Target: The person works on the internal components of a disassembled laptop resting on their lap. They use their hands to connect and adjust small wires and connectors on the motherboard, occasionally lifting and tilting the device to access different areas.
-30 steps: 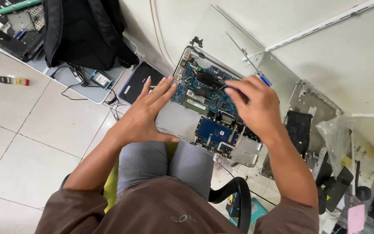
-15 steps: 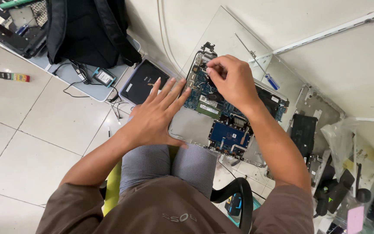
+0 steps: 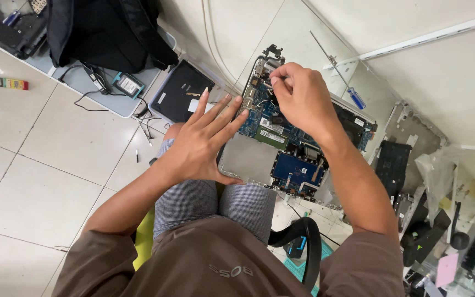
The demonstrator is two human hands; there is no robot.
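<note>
Right now my left hand (image 3: 202, 143) lies flat and open, fingers spread, pressing on the left edge of the opened laptop base (image 3: 298, 143) that rests across my knees. My right hand (image 3: 298, 99) is curled over the far left corner of the board, thumb and forefinger pinched together near the black hinge bracket (image 3: 273, 52). I cannot tell whether they grip a small part there, since the fingers hide it.

I judge this chassis to be light but awkward: stiff along the metal frame, fragile across the exposed blue circuit board (image 3: 295, 168) with its thin cables. I would hold it by the outer edges and the bare grey plate (image 3: 248, 159), never by the board or connectors. Any screw or plug at that corner is tiny and slippery, needing a fingertip pinch.

Far right, a blue-handled screwdriver (image 3: 355, 99) lies on the white surface. To the left, a black tablet-like slab (image 3: 180, 91) sits by a black backpack (image 3: 105, 30).
</note>
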